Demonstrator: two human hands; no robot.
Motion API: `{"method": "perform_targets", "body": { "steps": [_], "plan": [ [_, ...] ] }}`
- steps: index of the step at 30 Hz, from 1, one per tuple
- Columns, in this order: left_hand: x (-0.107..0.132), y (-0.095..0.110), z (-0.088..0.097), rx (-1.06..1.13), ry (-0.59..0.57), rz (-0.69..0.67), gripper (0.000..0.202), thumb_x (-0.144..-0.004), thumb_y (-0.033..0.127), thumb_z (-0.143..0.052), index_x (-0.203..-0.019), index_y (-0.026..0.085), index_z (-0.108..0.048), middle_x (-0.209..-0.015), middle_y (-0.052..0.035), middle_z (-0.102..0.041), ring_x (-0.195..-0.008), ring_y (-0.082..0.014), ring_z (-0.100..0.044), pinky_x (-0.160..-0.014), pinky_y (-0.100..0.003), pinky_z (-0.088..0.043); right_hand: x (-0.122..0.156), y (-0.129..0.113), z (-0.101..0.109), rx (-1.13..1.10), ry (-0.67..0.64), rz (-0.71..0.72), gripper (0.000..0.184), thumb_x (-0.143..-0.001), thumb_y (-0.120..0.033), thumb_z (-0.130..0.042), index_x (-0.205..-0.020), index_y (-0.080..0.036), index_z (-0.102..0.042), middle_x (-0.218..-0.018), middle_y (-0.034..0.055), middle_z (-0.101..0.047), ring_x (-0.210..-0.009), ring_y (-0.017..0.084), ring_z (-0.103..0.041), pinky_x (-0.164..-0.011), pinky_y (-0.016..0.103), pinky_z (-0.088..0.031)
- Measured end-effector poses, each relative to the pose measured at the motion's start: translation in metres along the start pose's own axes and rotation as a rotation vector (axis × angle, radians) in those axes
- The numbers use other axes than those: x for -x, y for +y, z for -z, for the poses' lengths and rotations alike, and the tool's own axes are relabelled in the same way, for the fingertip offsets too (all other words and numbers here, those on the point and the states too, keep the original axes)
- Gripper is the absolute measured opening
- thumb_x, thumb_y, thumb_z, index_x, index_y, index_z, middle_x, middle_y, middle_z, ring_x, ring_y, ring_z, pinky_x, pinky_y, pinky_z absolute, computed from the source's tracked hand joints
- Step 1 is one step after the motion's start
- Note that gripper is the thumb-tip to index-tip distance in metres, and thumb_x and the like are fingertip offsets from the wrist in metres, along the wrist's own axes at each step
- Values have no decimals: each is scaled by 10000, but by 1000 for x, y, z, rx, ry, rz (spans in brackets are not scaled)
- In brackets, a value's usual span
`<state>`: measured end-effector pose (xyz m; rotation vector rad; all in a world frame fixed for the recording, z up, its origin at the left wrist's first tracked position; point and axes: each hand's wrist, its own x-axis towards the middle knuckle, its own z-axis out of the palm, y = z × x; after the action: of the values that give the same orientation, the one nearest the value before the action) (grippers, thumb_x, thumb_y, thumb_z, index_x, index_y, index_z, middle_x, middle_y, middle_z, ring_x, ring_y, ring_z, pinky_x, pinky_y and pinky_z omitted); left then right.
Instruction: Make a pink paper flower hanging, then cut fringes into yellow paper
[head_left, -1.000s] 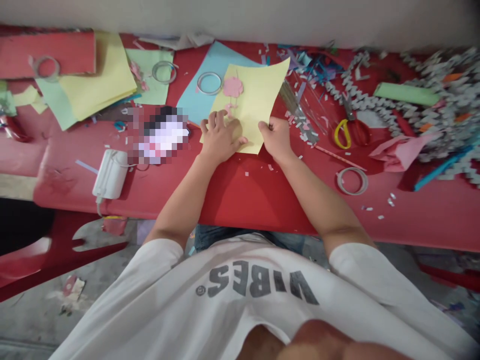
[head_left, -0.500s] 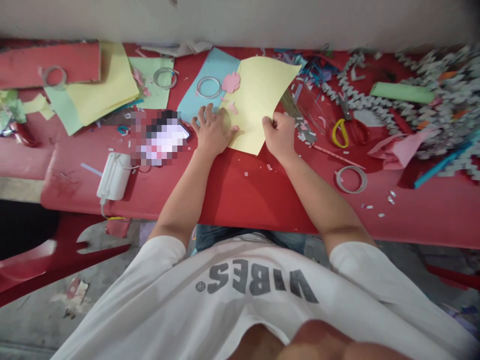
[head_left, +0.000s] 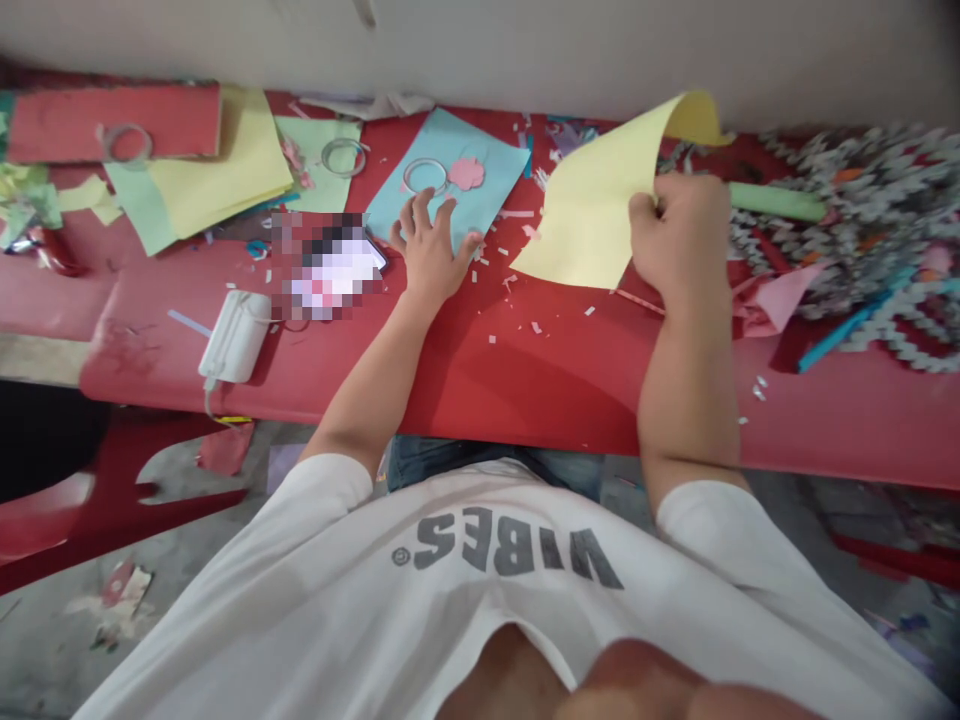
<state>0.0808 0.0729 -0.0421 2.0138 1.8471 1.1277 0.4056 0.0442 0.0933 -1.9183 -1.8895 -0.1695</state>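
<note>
A sheet of yellow paper (head_left: 592,215) is gripped along its right edge by my right hand (head_left: 679,235), its far corner curling up. My left hand (head_left: 435,250) has its fingers spread, over the near edge of a blue sheet of paper (head_left: 480,165); its fingertips look close to the blue sheet, though I cannot tell if they touch. On the blue sheet lie a pink paper flower (head_left: 467,173) and a tape roll (head_left: 409,177), just beyond my left fingers.
Left of my left hand lie a phone (head_left: 341,270) and a white power bank (head_left: 236,335) with cables. Yellow sheets (head_left: 217,190), green sheets and a red board (head_left: 112,125) are farther left. Pleated grey paper strips (head_left: 892,190) and crumpled pink paper (head_left: 780,300) are at right; scraps litter the red table (head_left: 525,390).
My right hand has moved right with the yellow paper, uncovering more of the blue sheet and the pink flower. My left hand has come off the yellow paper and stays nearly in place.
</note>
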Motion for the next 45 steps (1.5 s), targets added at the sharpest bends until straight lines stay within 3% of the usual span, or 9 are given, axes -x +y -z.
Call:
{"method": "perform_targets", "body": {
  "steps": [6,11,16,24,30,33,36,39,45],
  "plan": [
    [15,9,1,30,60,-98,626,-1100,760,-449,-1415,275,-688,-1604,-197,-610,-1497,-372,-572,-1245,-599,-441,16,14,29,110,220,19,445,-1124,-304,-602,-743,-273,-373,-758,92,-686,-755,201,-628,-727,457,-287],
    [21,24,1,166,-22,-227,411,-1145,448,-457,-1367,180,-676,-1478,-219,-667,-1278,-264,-710,-1137,-420,-558,40,41,-17,181,397,12,675,-1210,-571,-97,-887,-232,-582,-825,178,-709,-840,286,-719,-755,458,-375],
    [41,62,24,165,-528,-474,315,-1022,440,-715,-1204,199,-799,-1168,-107,-811,-1037,-265,-781,-969,-384,-603,52,73,-74,-36,696,-185,642,-1160,-702,-75,-734,-319,-366,-689,104,-577,-720,265,-634,-743,472,-415],
    [132,84,15,-73,-939,-842,1046,-1038,815,-544,-1826,181,-277,-1892,-206,-234,-1778,-440,-229,-1447,-698,-126,63,99,-78,-137,753,-157,496,-1139,-677,-196,-793,-329,-266,-684,45,-478,-684,244,-572,-711,457,-428],
    [5,42,-46,-93,-920,-782,1148,-980,768,-613,-1802,43,-273,-1880,-266,-232,-1779,-471,-195,-1460,-652,-138,72,103,-90,-84,391,-107,725,-1126,-784,-83,-741,-273,-425,-756,51,-515,-834,254,-681,-839,469,-523],
    [-33,57,-68,-58,-741,-713,1032,-1027,803,-510,-1763,89,-400,-1901,-198,-243,-1786,-468,-166,-1462,-684,-126,70,106,-90,-122,394,-130,738,-1141,-774,-88,-752,-264,-452,-768,54,-526,-861,258,-689,-867,483,-532],
    [15,103,-58,66,-569,-718,855,-1130,743,-258,-1691,162,-540,-1816,-125,-464,-1762,-351,-294,-1474,-595,-209,66,110,-83,-122,467,-172,682,-1156,-728,-88,-755,-288,-421,-747,55,-498,-832,262,-656,-862,490,-525],
    [112,141,-17,6,-914,-1024,839,-1123,712,-383,-1718,132,-504,-1834,-178,-411,-1751,-336,-349,-1490,-567,-226,61,116,-79,-142,523,-192,641,-1159,-717,-105,-761,-304,-391,-745,48,-473,-788,253,-618,-836,480,-517],
    [228,143,33,-452,-909,-674,1192,-992,817,-602,-1790,-9,-285,-1860,-312,-169,-1760,-486,-241,-1433,-706,-332,57,122,-75,-205,508,-195,591,-1164,-722,-101,-778,-323,-304,-768,51,-497,-810,237,-607,-845,442,-509]
  ]
}}
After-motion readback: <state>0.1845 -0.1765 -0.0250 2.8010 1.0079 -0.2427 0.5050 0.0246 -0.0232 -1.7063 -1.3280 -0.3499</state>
